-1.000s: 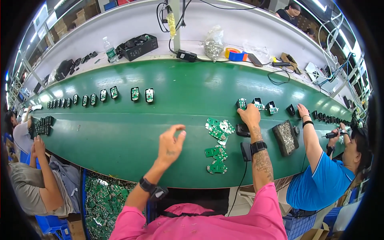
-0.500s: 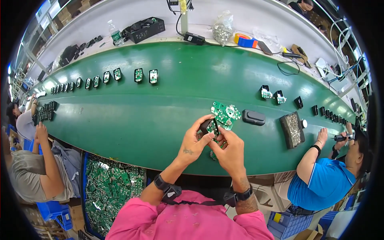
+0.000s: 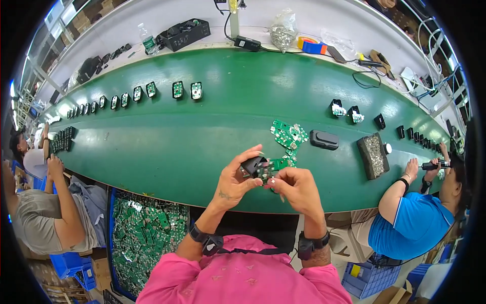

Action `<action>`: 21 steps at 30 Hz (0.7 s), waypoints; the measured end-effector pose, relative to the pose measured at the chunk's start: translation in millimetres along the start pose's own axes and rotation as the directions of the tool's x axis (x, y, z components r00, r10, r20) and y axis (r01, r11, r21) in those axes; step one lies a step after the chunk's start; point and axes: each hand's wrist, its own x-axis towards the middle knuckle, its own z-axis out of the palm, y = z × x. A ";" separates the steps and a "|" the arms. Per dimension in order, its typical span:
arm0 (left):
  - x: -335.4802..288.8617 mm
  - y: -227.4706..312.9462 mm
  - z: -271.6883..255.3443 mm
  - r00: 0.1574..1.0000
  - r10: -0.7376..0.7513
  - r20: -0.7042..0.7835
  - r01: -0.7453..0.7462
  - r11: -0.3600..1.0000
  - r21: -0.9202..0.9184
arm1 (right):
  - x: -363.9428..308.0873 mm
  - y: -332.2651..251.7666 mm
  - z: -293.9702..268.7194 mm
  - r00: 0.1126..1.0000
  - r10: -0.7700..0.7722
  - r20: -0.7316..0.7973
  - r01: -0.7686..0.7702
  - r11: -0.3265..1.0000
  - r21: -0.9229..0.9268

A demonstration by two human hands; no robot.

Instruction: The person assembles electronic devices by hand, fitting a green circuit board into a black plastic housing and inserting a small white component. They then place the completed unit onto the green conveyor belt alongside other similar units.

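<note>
Over the green bench (image 3: pixel 223 134), the left hand (image 3: pixel 233 182) grips a black case (image 3: pixel 250 165), the right hand (image 3: pixel 300 190) pinches its board (image 3: pixel 265 174), filled cases (image 3: pixel 196 91) leftward look done, but two cases (image 3: pixel 337 108) rightward don't.

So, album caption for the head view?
Over a green workbench, left hand holds black case, right hand touches circuit board.

Hands (image 3: pixel 232 183) brought together, black case (image 3: pixel 251 164) lifted off table (image 3: pixel 172 137), circuit board (image 3: pixel 265 173) now tilted outward from it
</note>
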 end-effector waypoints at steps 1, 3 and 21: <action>-0.3 0.2 0.0 0.999 0.032 0.006 -0.032 0.999 0.039 | -2.0 0.9 3.9 1.000 0.000 0.006 0.000 1.000 -0.001; -2.4 1.7 5.3 0.998 0.064 0.014 -0.065 0.995 0.078 | -5.5 3.7 13.2 0.994 0.065 -0.086 -0.039 0.959 0.280; -16.9 37.6 36.1 0.968 -0.251 -0.025 0.252 0.950 0.183 | -24.5 -27.4 34.5 0.884 -0.396 -0.247 0.324 0.902 -0.287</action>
